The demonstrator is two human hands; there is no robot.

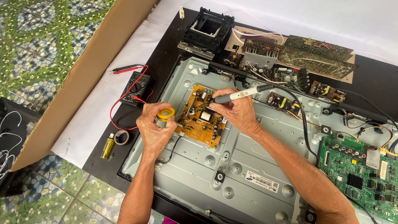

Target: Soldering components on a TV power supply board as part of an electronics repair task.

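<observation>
My left hand [154, 132] grips a yellow spool of solder wire [166, 113] at the left edge of an orange-brown power board [203, 124]. A thin strand of solder runs from the spool toward the board's middle. My right hand [236, 111] holds a grey and white soldering iron [242, 94] like a pen, its tip down on the board near a white component. The iron's black cord trails off to the right. The board is mounted on the grey metal back panel [232, 170] of a flat television that lies face down.
A black multimeter [134, 88] with red and black leads lies left of the panel. A yellow lighter [107, 148] and a tape roll [121, 137] sit near the front left. Loose circuit boards [315, 56] and a black frame [207, 31] lie behind; a green main board [358, 176] sits right. Cardboard [78, 79] leans at left.
</observation>
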